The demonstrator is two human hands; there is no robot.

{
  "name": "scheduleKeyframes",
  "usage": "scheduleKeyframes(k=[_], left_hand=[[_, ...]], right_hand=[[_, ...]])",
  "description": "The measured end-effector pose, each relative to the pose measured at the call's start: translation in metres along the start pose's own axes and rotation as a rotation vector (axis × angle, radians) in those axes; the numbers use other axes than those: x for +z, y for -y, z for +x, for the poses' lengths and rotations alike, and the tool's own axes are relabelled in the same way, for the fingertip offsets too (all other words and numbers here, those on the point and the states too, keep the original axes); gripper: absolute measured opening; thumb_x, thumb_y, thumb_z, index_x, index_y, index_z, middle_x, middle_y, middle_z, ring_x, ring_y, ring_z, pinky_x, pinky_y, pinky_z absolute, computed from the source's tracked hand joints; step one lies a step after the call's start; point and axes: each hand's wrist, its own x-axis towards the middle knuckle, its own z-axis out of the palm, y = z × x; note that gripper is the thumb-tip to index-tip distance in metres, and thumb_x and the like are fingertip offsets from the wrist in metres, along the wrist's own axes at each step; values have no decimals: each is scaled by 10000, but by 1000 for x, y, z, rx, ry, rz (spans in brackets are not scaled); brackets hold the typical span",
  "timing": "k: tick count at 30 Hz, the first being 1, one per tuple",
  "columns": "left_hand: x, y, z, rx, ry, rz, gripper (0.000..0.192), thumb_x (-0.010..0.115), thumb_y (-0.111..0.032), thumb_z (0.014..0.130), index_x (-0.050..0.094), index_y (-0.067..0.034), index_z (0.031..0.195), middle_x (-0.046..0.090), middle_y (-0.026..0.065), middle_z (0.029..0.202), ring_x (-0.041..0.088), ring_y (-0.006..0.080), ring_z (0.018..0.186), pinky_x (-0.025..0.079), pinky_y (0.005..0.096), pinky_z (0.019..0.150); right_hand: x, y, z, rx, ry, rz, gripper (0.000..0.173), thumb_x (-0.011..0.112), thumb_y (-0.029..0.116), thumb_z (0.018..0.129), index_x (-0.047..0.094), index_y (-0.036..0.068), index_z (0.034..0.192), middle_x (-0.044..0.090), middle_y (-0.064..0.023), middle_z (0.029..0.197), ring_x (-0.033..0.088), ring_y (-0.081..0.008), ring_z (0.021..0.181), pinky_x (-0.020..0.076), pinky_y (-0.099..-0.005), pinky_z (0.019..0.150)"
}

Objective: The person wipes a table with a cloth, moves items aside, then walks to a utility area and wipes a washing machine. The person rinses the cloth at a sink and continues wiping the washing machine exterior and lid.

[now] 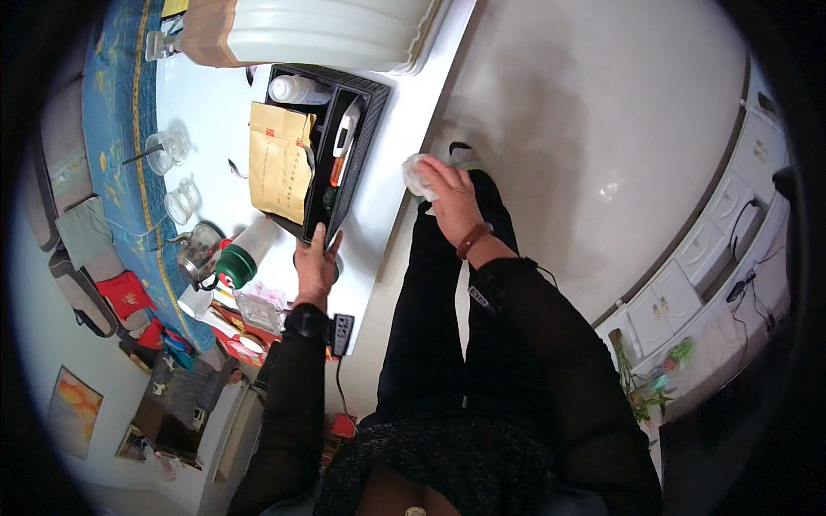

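My left hand (316,269) is at the near end of a black woven-pattern organizer box (371,122), its fingers on the box's end wall. In the box are a white bottle (298,89), a brown paper packet (281,161) and a white thermometer-like device (346,132). My right hand (452,197) is shut on a crumpled white cloth or tissue (418,178), just off the edge of the white table (393,122) and above my legs. The palm side of both hands is hidden.
A green-lidded bottle (236,266), a glass teapot (199,253) and two glass cups (166,152) stand left of the box. A large pale ribbed container (310,32) is at the table's far end. White cabinets (684,264) line the right side.
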Motion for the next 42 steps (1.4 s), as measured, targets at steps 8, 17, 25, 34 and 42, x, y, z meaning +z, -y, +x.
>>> scheduleKeyframes(k=[8, 17, 25, 34, 42], left_hand=[[78, 30, -42, 521, 301, 925, 359, 631, -48, 889, 567, -22, 1241, 572, 158, 1150, 577, 266, 1081, 496, 332, 918], [212, -5, 59, 860, 228, 1018, 203, 637, -70, 870, 672, -31, 1067, 630, 161, 926, 632, 310, 798, 510, 370, 739], [206, -3, 75, 1006, 291, 1159, 264, 641, -36, 864, 673, -71, 1124, 624, 123, 886, 625, 243, 749, 526, 326, 718], [195, 2, 63, 995, 309, 1184, 278, 568, 15, 888, 671, -67, 1132, 627, 160, 1000, 636, 293, 915, 526, 335, 816], [218, -2, 83, 1097, 327, 1116, 362, 499, 80, 865, 613, -36, 1188, 606, 181, 1090, 616, 325, 1003, 508, 363, 889]], right_hand=[[-20, -19, -44, 223, -204, 82, 656, 532, -121, 783, 479, 143, 1381, 415, -59, 1439, 418, -317, 1250, 361, -420, 1083], [-18, -40, -59, 211, -276, 148, 650, 508, -79, 755, 480, 115, 1375, 459, -100, 1413, 453, -335, 1218, 340, -426, 1062], [-15, -53, -66, 255, -308, 131, 668, 553, -101, 738, 477, 108, 1369, 482, -99, 1392, 472, -333, 1201, 363, -418, 1045], [-13, -51, -66, 299, -275, 115, 667, 568, -108, 738, 477, 104, 1364, 467, -99, 1412, 464, -335, 1218, 364, -410, 1059], [-6, -48, -63, 259, -270, 116, 681, 553, -124, 717, 483, 96, 1357, 469, -110, 1402, 463, -334, 1219, 360, -408, 1069]])
